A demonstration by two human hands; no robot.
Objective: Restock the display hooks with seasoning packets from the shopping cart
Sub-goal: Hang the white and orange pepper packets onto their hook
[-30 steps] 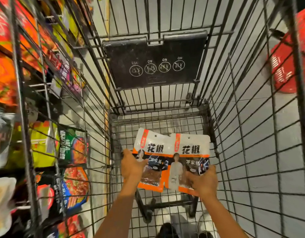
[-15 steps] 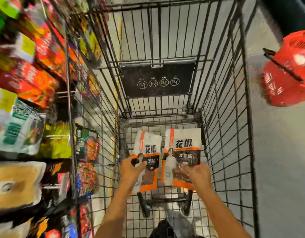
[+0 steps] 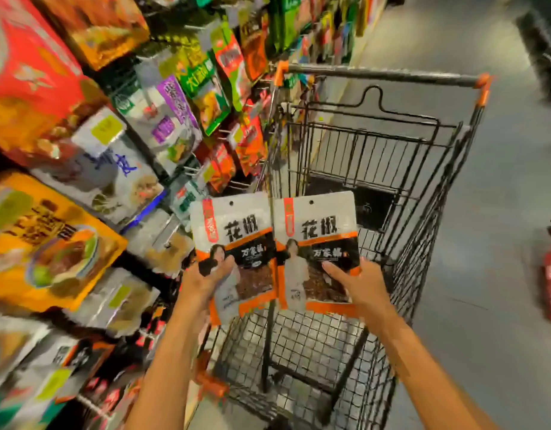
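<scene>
1. The left hand (image 3: 206, 274) pinches the left packet (image 3: 237, 231) of seasoning, thumb in front. The right hand (image 3: 358, 283) pinches the right packet (image 3: 320, 228).
2. Both packets are over the shopping cart (image 3: 423, 231), holes on top, ready to hang.
3. The display hooks (image 3: 192, 169) are farther off, on the left.

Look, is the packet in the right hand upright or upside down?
Upright. The right hand grips the packet near its bottom, and its hang hole is at the top edge.

Shop aisle: hanging packet display (image 3: 187, 97), shopping cart (image 3: 376, 156).
</scene>
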